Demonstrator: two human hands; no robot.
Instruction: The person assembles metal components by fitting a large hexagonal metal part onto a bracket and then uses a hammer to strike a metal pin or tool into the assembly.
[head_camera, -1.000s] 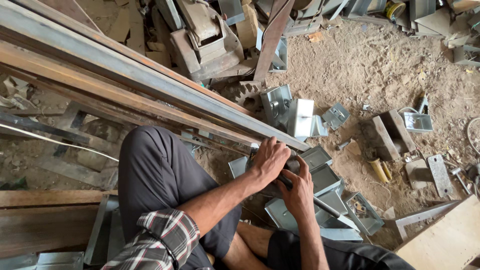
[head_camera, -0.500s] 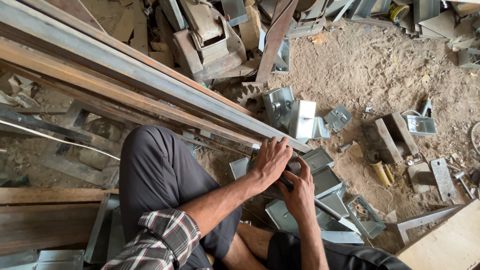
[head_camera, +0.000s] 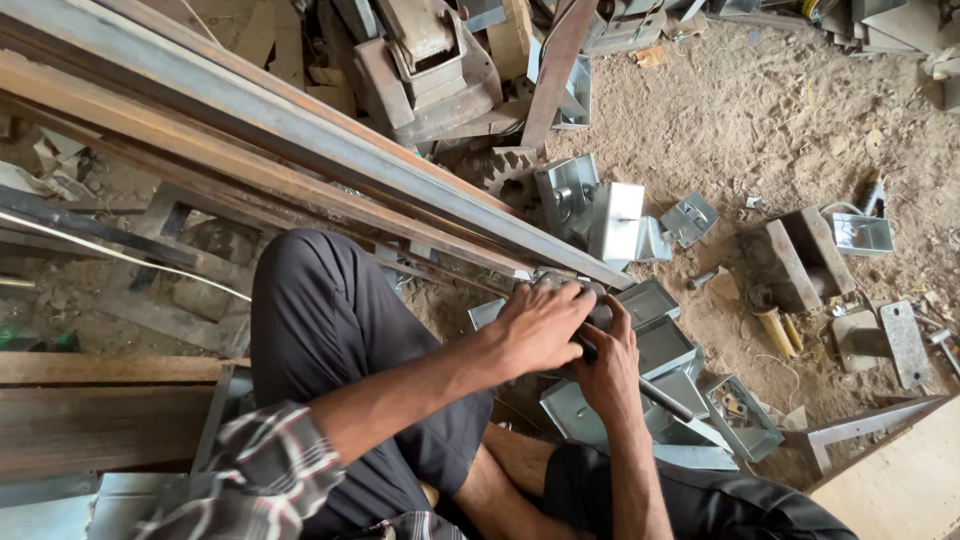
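1. Your left hand (head_camera: 540, 325) lies palm down with the fingers curled over a small grey metal piece (head_camera: 556, 283). The forearm runs in from the lower left out of a plaid sleeve (head_camera: 262, 480).
2. Your right hand (head_camera: 606, 362) comes up from the bottom edge, just beside the left and touching it. Its fingers are wrapped around a dark rod-like tool (head_camera: 668, 400), which slants away toward the lower right.
3. The left hand is closed on the metal piece; the right hand is closed on the tool's handle end.
4. The metal piece sits at the near end of a long steel beam (head_camera: 300, 130), above a cluster of shallow grey metal trays (head_camera: 660, 340) on the sandy ground (head_camera: 760, 110).
5. Your left knee in dark trousers (head_camera: 320, 320) is raised to the left of the hands.
6. Most of the metal piece is hidden beneath your left palm, so its shape cannot be made out.
7. Where the tool meets the piece is covered by both hands, and you cannot tell whether they touch.
8. The tool's far tip blends into the trays and is hard to trace.
9. More folded metal boxes (head_camera: 600, 210) lie well apart, beyond the beam's end.
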